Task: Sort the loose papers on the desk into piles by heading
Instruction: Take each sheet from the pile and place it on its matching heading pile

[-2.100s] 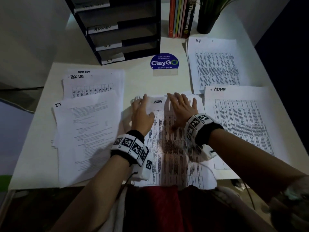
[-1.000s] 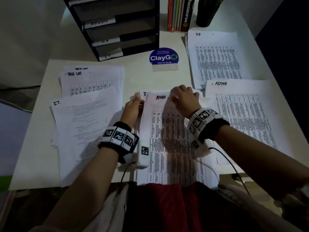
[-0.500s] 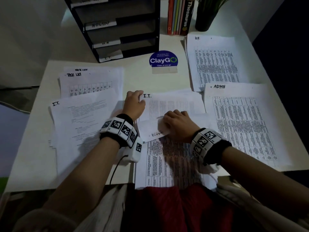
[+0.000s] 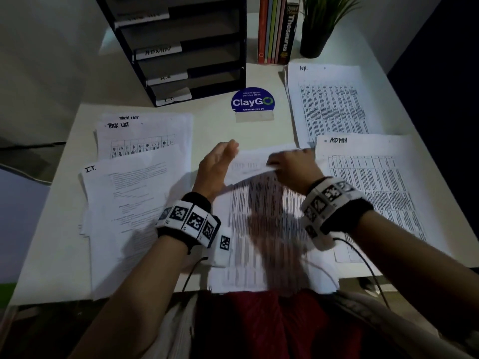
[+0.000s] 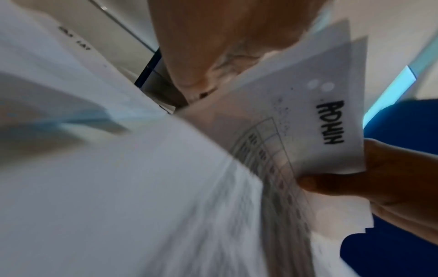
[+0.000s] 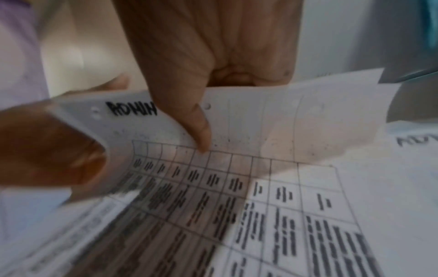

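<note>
My right hand (image 4: 290, 164) pinches the top edge of a printed table sheet headed ADMIN (image 4: 259, 208), thumb (image 6: 196, 127) on its face, and holds it off the desk, blurred. The left hand (image 4: 217, 167) stands on edge at the sheet's top left corner with straight fingers (image 6: 47, 150) touching it. The ADMIN sheet (image 5: 308, 131) curls between both hands. Another sheet (image 4: 261, 154) lies beneath, its heading hidden. Sorted piles lie around: ADMIN pile (image 4: 375, 193) right, H.R. pile (image 4: 331, 107) back right, I.T. pile (image 4: 129, 203) left, PACK LIST pile (image 4: 145, 136) back left.
A black letter tray (image 4: 181, 60) with labelled shelves stands at the back. Beside it are upright books (image 4: 277, 29) and a potted plant (image 4: 313, 45). A blue ClayGo sign (image 4: 252, 102) sits behind the middle papers. The lifted sheet overhangs the desk's front edge (image 4: 51, 294).
The right hand peeled the ADMIN sheet's top edge back, then lifted it up and rightward. The left hand left the I.T. sheet beneath and rose to the lifted sheet's corner.
</note>
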Demonstrator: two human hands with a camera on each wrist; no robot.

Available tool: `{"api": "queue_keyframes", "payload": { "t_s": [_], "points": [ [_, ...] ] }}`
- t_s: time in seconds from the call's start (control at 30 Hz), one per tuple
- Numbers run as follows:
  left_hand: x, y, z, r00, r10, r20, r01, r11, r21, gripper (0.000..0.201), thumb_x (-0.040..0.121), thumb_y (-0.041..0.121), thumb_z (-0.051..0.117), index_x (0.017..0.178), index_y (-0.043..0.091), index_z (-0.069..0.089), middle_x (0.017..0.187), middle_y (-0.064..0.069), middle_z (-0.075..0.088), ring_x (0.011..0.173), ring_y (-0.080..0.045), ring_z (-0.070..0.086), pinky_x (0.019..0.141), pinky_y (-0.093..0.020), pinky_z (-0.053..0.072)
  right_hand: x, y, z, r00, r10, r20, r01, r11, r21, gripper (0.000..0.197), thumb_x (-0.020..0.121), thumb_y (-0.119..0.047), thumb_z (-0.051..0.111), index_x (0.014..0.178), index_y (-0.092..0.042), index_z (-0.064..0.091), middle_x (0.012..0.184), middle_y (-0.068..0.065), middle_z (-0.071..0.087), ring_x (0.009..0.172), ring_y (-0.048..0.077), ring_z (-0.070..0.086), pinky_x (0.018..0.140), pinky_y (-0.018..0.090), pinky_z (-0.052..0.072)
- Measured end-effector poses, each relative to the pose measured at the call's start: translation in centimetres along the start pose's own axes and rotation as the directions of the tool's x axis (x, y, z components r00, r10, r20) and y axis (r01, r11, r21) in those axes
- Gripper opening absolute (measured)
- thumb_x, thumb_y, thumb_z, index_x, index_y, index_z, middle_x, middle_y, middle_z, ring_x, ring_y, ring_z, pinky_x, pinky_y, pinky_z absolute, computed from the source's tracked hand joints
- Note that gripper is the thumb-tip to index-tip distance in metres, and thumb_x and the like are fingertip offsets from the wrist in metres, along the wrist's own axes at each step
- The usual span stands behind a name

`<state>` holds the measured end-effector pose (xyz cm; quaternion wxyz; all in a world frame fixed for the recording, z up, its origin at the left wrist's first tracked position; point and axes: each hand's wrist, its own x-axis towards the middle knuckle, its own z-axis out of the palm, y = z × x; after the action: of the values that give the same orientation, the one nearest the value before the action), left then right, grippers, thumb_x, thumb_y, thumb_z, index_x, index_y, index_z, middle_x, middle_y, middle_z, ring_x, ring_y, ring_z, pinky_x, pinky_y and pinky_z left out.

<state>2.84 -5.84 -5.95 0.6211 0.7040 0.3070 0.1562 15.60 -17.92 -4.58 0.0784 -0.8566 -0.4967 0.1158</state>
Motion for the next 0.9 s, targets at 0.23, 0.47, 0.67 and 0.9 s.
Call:
{"api": "queue_keyframes", "payload": {
  "t_s": [0.23, 0.47, 0.67, 0.9],
  "points": [
    [0.4, 2.8, 1.9, 0.993, 0.101, -0.060, -0.101, 0.995, 0.012, 0.028, 0.084, 0.031, 0.065, 0.105, 0.013, 0.059, 0.097, 0.004, 0.064, 0.093, -0.011, 0.061, 0.085, -0.025, 0.048, 1.4, 1.7, -9.4, 0.907, 0.227, -0.354, -0.135, 0.954, 0.267, 0.027, 0.085, -0.014, 0.061, 0.111, -0.019, 0.060, 0.107, -0.001, 0.065, 0.109, 0.020, 0.056, 0.106, 0.034, 0.025],
    [3.5, 6.6, 6.0, 0.972, 0.044, -0.232, -0.094, 0.973, -0.209, 0.031, 0.095, 0.008, 0.046, 0.125, -0.001, 0.051, 0.120, -0.006, 0.059, 0.109, -0.015, 0.054, 0.093, -0.020, 0.040, -3.6, 8.3, -8.0, 0.604, 0.732, -0.317, -0.323, 0.588, 0.742, 0.085, 0.076, -0.031, 0.072, 0.143, -0.011, 0.022, 0.141, 0.009, 0.036, 0.130, 0.022, 0.036, 0.107, 0.037, 0.030],
    [5.3, 5.9, 12.1, 0.991, -0.123, -0.062, 0.113, 0.984, -0.140, 0.031, 0.094, 0.012, 0.047, 0.124, 0.004, 0.046, 0.119, -0.011, 0.056, 0.110, -0.024, 0.054, 0.097, -0.036, 0.043, -8.4, 14.6, -4.8, 0.577, 0.790, -0.207, -0.346, 0.466, 0.814, 0.009, 0.068, -0.004, 0.058, 0.073, -0.010, 0.062, 0.062, -0.003, 0.048, 0.058, 0.005, 0.044, 0.052, 0.021, 0.035],
    [2.2, 0.8, 15.5, 0.929, -0.145, 0.340, -0.035, 0.880, 0.473, 0.040, 0.090, 0.016, 0.054, 0.129, 0.011, 0.045, 0.129, -0.010, 0.052, 0.121, -0.026, 0.047, 0.102, -0.038, 0.040, -13.0, 18.9, -2.4, 0.417, 0.904, -0.098, -0.621, 0.362, 0.695, 0.025, 0.084, -0.009, 0.045, 0.101, 0.001, 0.060, 0.086, 0.011, 0.052, 0.082, 0.020, 0.049, 0.069, 0.027, 0.035]
  ]
}}
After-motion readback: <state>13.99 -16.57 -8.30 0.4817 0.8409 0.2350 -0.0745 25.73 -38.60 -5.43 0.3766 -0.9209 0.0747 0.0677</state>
